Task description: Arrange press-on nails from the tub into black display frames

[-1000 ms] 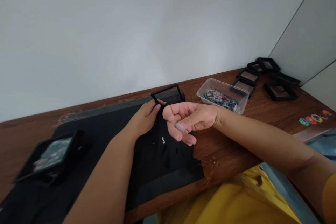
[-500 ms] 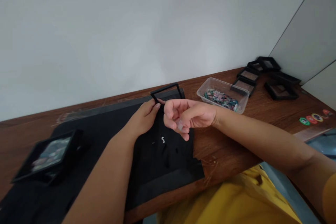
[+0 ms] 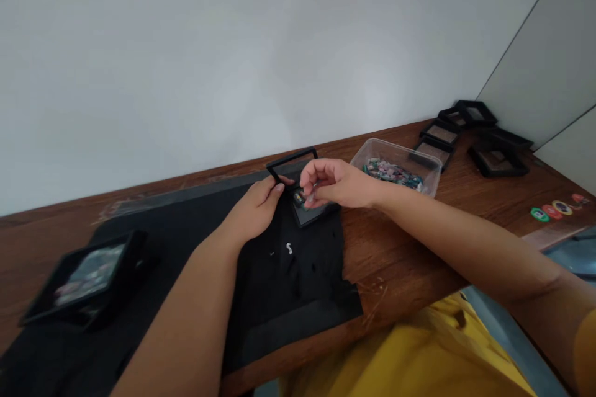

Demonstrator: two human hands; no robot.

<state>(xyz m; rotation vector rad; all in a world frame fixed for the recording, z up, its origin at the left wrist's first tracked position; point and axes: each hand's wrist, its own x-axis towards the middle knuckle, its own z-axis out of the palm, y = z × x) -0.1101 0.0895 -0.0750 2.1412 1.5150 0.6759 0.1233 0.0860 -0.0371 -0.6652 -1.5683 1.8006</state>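
Work on the black frame (image 3: 308,218), opened out on the black mat (image 3: 274,316) with its rim (image 3: 292,157) raised. The left hand (image 3: 259,203) grips the frame at its left edge, thumb uppermost; the right hand (image 3: 339,183), fingertips closed, pinches a pale piece (image 3: 310,198) above the base. Progress: a few coloured bits (image 3: 298,197) lie near the fingertips, while the near part of the base is plain; I judge the work early (the right hand hides the remainder from where I stand). At left, a second frame (image 3: 90,274) displays pinkish and greenish pieces and looks finished. At right, beyond the plastic tub (image 3: 436,169) of mixed pieces (image 3: 393,175), several other frames (image 3: 520,169) show brownish panes and seem untouched.
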